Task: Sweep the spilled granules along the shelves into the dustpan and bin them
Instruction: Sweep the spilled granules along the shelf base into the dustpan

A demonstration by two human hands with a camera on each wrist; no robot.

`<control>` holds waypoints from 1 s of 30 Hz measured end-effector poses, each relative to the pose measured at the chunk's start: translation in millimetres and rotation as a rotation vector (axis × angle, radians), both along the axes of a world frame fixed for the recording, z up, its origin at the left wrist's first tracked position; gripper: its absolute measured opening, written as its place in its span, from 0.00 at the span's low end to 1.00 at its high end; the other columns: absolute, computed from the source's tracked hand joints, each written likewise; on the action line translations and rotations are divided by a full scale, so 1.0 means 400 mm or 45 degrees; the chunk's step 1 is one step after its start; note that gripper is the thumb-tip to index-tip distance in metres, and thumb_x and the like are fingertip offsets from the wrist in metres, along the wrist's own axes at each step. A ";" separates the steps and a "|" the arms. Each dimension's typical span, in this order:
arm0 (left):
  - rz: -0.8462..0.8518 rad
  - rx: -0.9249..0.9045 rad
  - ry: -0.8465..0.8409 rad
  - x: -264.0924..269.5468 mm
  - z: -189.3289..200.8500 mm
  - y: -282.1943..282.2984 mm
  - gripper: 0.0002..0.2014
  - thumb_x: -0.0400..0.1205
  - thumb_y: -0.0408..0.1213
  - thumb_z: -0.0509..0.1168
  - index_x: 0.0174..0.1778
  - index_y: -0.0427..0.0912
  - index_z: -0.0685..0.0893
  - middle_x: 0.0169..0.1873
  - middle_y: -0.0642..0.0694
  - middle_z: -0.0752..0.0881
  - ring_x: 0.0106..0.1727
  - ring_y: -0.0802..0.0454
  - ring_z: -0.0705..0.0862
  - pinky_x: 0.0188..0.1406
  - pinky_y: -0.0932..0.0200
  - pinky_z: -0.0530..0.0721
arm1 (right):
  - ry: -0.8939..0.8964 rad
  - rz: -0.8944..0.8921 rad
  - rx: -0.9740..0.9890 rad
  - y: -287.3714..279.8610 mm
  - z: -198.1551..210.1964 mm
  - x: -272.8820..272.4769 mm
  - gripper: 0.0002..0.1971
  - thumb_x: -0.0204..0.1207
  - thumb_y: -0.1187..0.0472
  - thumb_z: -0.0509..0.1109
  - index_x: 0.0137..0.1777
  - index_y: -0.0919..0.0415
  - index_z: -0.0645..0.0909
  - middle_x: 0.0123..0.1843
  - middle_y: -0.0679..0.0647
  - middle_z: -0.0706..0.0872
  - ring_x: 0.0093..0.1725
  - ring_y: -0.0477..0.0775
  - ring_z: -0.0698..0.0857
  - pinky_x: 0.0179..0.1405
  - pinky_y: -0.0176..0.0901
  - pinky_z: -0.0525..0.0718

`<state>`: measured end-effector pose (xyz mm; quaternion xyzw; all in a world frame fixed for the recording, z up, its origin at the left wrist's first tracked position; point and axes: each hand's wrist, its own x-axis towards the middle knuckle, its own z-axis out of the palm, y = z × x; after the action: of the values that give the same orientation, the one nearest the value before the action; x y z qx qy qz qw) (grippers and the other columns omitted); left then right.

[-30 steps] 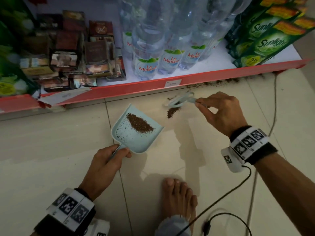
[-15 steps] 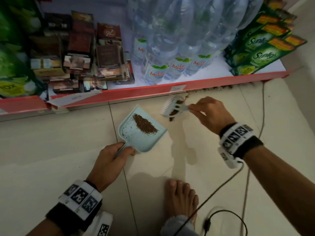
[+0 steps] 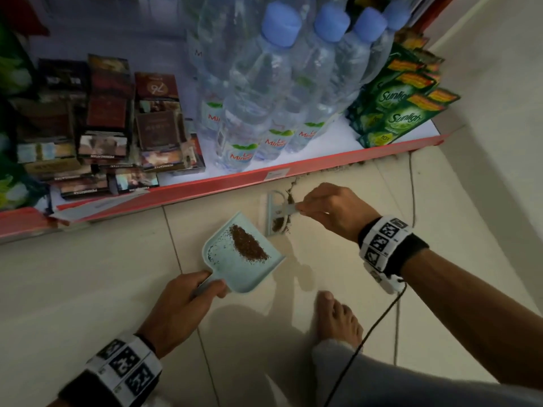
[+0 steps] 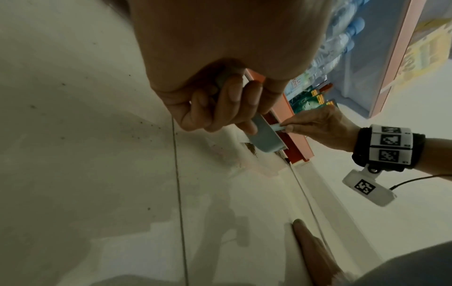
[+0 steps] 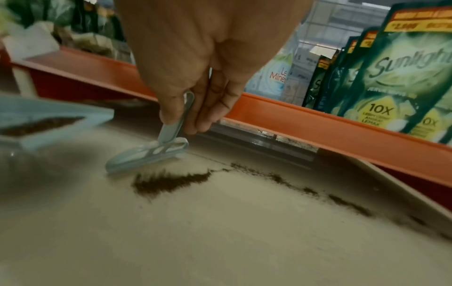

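Observation:
A pale blue dustpan [image 3: 235,265] lies on the tiled floor with a heap of brown granules [image 3: 248,245] in it. My left hand [image 3: 182,301] grips its handle [image 4: 259,123]. My right hand [image 3: 332,210] pinches the handle of a small pale blue brush [image 3: 276,212], whose head [image 5: 146,156] touches the floor just right of the pan's mouth. A small brown pile [image 5: 168,181] lies against the brush, and a thin trail of granules [image 5: 342,203] runs right along the foot of the red shelf edge [image 3: 338,160].
The bottom shelf holds water bottles [image 3: 264,92], green Sunlight pouches [image 3: 399,113] and stacked dark boxes [image 3: 102,127]. My bare foot [image 3: 338,318] rests on the floor behind the pan. A black cable [image 3: 370,327] hangs from my right wrist. A wall [image 3: 499,83] closes the right side.
The brush has turned and pulled the small pile closer to the dustpan's mouth. The head camera has moved closer and tilted up toward the shelf. The dustpan stays in place.

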<state>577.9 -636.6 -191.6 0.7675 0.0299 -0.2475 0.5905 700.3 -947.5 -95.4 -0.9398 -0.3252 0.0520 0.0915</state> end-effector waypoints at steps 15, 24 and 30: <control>-0.387 0.237 0.207 0.223 0.156 -0.289 0.23 0.82 0.50 0.64 0.42 0.29 0.88 0.17 0.58 0.79 0.22 0.63 0.77 0.22 0.72 0.70 | -0.150 -0.708 0.630 -0.258 0.021 -0.044 0.06 0.77 0.52 0.76 0.42 0.50 0.91 0.31 0.40 0.87 0.31 0.46 0.81 0.32 0.37 0.79; -0.333 0.314 0.303 0.341 0.213 -0.369 0.16 0.80 0.46 0.71 0.29 0.42 0.88 0.16 0.52 0.69 0.17 0.59 0.67 0.16 0.70 0.65 | -0.162 -0.929 0.470 -0.434 -0.021 0.058 0.14 0.75 0.46 0.76 0.33 0.54 0.87 0.28 0.47 0.86 0.27 0.50 0.83 0.30 0.42 0.79; -0.378 0.280 0.298 0.347 0.160 -0.445 0.16 0.82 0.46 0.70 0.33 0.40 0.88 0.17 0.50 0.66 0.19 0.54 0.64 0.18 0.66 0.63 | -0.091 -0.871 0.239 -0.446 -0.082 0.030 0.20 0.71 0.50 0.79 0.28 0.51 0.70 0.29 0.51 0.82 0.29 0.59 0.82 0.23 0.44 0.71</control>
<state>716.8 -814.6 -127.7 0.7894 0.0118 -0.4144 0.4528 712.2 -1125.7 -128.1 -0.9830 0.0019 -0.0446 0.1780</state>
